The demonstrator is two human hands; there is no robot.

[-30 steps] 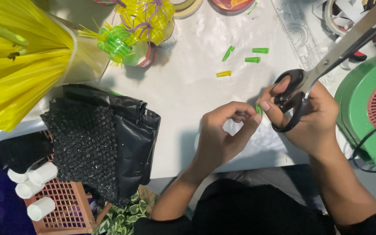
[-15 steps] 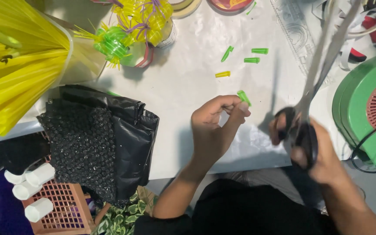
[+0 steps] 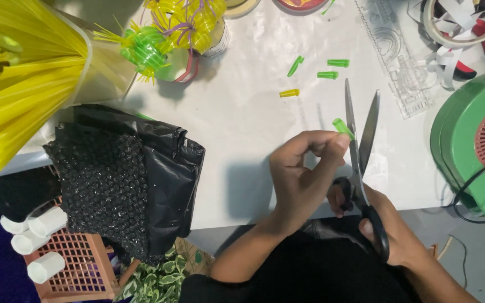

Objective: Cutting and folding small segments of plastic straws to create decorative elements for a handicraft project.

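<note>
Right hand (image 3: 391,235) closed through the black handles of the scissors (image 3: 360,163), blades parted and pointing away from the body. Left hand (image 3: 304,174) pinches a short green straw piece (image 3: 342,127) at the fingertips, its end right at the near blade (contact unclear). Both sit over the white table (image 3: 242,118). Further out: four cut straw bits (image 3: 315,73), three green, one yellow. Black bubble wrap (image 3: 124,174) left, yellow straws (image 3: 18,73) far left.

2 bare forearms, no sleeves visible to the elbow. Left hand (image 3: 301,179) and right hand (image 3: 391,235): no rings, gloves or wristbands. Black garment (image 3: 310,275) covers the lap.
</note>
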